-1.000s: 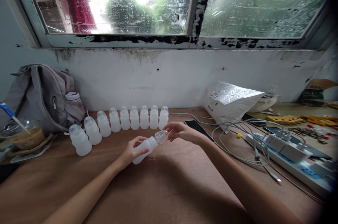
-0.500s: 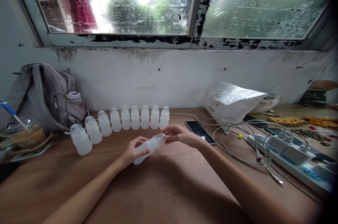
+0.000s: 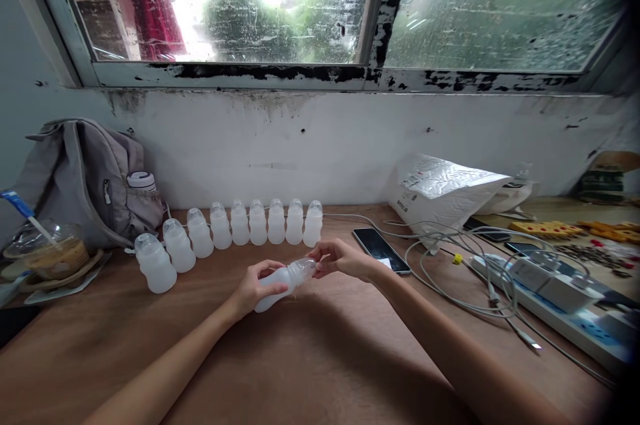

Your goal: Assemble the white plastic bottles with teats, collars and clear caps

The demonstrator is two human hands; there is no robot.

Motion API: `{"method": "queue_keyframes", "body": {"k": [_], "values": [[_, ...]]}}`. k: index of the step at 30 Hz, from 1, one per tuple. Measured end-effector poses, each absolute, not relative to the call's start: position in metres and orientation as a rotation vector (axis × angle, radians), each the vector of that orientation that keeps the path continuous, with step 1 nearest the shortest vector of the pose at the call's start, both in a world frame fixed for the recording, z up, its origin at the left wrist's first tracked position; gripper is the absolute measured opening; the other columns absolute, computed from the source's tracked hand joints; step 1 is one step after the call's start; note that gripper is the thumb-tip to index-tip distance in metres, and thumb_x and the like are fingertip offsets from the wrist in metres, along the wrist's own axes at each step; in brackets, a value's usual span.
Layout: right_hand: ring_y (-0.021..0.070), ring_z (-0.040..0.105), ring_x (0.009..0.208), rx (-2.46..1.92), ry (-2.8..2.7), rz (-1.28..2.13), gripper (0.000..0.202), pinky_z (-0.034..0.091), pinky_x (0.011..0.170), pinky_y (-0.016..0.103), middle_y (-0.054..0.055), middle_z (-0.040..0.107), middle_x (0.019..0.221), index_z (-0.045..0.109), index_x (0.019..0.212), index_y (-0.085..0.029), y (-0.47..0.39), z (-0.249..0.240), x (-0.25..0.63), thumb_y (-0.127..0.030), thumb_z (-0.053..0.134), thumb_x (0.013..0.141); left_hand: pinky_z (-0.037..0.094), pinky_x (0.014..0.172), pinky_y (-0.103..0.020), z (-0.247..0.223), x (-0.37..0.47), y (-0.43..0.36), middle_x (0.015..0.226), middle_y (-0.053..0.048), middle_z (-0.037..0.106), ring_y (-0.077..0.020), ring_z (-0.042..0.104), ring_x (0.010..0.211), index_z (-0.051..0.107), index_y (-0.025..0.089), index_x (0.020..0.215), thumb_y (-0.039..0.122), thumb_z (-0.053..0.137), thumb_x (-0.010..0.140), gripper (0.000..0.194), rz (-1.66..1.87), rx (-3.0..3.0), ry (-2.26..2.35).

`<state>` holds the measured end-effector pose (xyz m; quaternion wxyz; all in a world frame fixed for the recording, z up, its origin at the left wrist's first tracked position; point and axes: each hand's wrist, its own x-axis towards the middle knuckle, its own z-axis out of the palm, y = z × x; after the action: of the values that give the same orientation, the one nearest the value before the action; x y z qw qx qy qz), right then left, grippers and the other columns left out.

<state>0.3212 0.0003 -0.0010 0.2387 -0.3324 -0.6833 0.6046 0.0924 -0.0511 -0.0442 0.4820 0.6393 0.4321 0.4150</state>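
Note:
A frosted white baby bottle [image 3: 277,289] lies tilted above the tabletop, its clear domed cap [image 3: 303,269] pointing up to the right. My left hand [image 3: 256,289] is closed around the bottle's body, thumb across the near side. The fingertips of my right hand [image 3: 336,259] pinch the end of the domed cap, which sits at the bottle's top. Behind my hands, several similar capped bottles [image 3: 257,223] stand upright in a curved row, the largest-looking one [image 3: 156,265] at the left end.
A grey backpack [image 3: 85,178] and a plastic drink cup [image 3: 55,255] are at the left. To the right lie a phone [image 3: 381,250], a tangle of white cables [image 3: 450,301], a power strip [image 3: 555,301] and a silvery white bag [image 3: 445,191]. The wall [image 3: 280,145] rises behind the table.
The bottle and both hands stay almost in place. My right fingers have shifted slightly at the cap's tip, and the whole view has moved a little.

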Motion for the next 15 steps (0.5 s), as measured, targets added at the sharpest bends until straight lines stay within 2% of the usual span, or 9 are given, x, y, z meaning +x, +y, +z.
{"method": "queue_keyframes", "body": {"k": [15], "values": [[0.0146, 0.061, 0.065, -0.982, -1.89, 1.626, 0.018, 0.051, 0.073, 0.035, 0.001, 0.058, 0.076, 0.054, 0.072, -0.014, -0.0006, -0.0033, 0.3144, -0.016, 0.065, 0.058, 0.046, 0.069, -0.029, -0.0457, 0.094, -0.0484, 0.086, -0.007, 0.066, -0.0231, 0.059, 0.083, 0.063, 0.014, 0.092, 0.033, 0.07, 0.057, 0.04, 1.023, 1.55, 1.099]]}}
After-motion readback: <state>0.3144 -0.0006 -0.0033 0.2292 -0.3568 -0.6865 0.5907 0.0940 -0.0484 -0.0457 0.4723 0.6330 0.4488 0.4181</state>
